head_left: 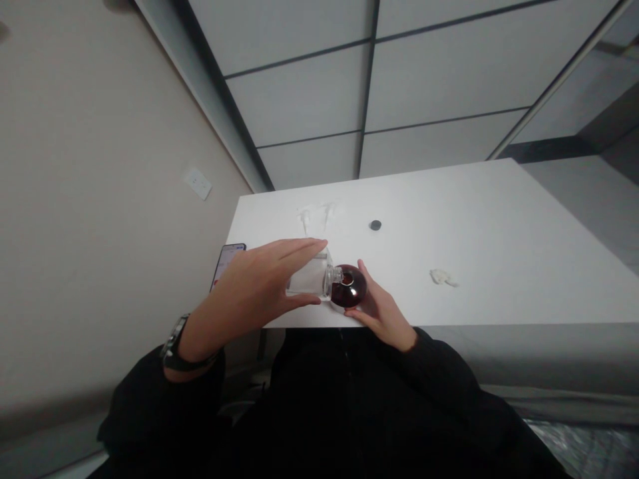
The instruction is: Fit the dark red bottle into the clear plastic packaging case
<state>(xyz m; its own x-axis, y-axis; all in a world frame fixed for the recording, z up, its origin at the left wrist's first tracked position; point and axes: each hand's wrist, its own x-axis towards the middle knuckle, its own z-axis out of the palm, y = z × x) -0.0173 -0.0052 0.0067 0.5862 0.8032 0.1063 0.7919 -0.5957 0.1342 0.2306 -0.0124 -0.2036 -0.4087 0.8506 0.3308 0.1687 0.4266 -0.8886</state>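
Observation:
My left hand (264,279) is wrapped round a clear bottle (309,278), tipped on its side with its neck pointing right. The mouth of that bottle meets the open top of a dark reddish-brown round bottle (355,293). Around the right side of the brown bottle curl the fingers of my right hand (382,309). Whether liquid runs between the two I cannot tell. Beyond my hands, two white pump tops (305,218) lie on the white table, blurred against it.
A small dark round cap (375,225) lies farther back on the white table (479,219). Crumpled whitish tissue (441,277) sits to the right. By the left edge is a phone (227,258) with a lit screen. A wall with a socket (198,183) borders the left.

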